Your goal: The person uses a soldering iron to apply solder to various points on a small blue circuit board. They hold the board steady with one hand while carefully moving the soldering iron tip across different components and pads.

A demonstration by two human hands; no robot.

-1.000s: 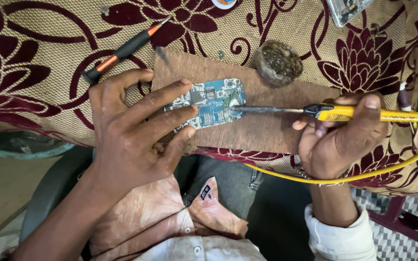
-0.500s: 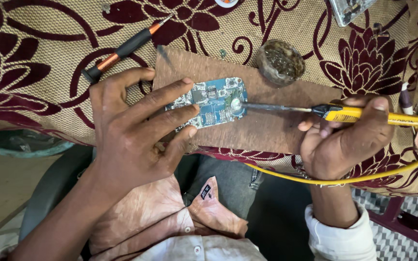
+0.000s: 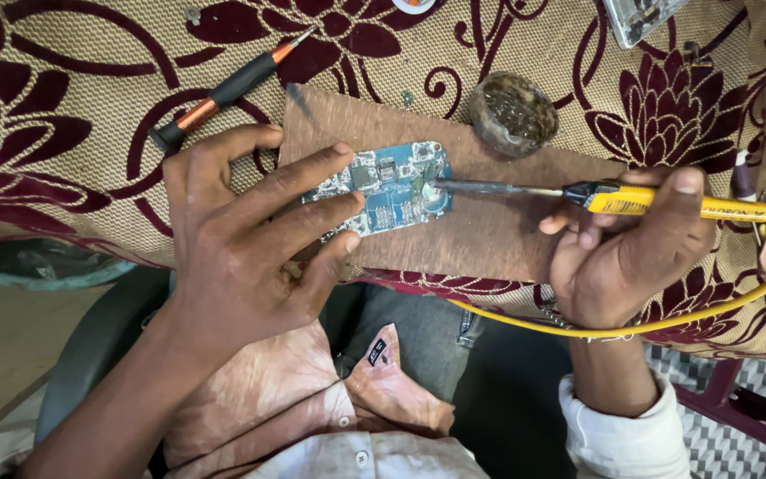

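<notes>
A small blue circuit board lies on a brown board laid over a patterned cloth. My left hand rests beside it, fingers spread, with the fingertips pressing on the circuit board's left edge. My right hand grips a yellow-handled soldering iron. Its metal tip touches the right side of the circuit board near a round silver part.
A black and orange screwdriver lies on the maroon-flowered cloth at the upper left. A small round tin with dark paste sits above the brown board. The iron's yellow cord loops below my right hand. A clear device part lies at the top edge.
The soldering iron's tip has shifted slightly along the right side of the circuit board. My left hand has stayed in place on the board.
</notes>
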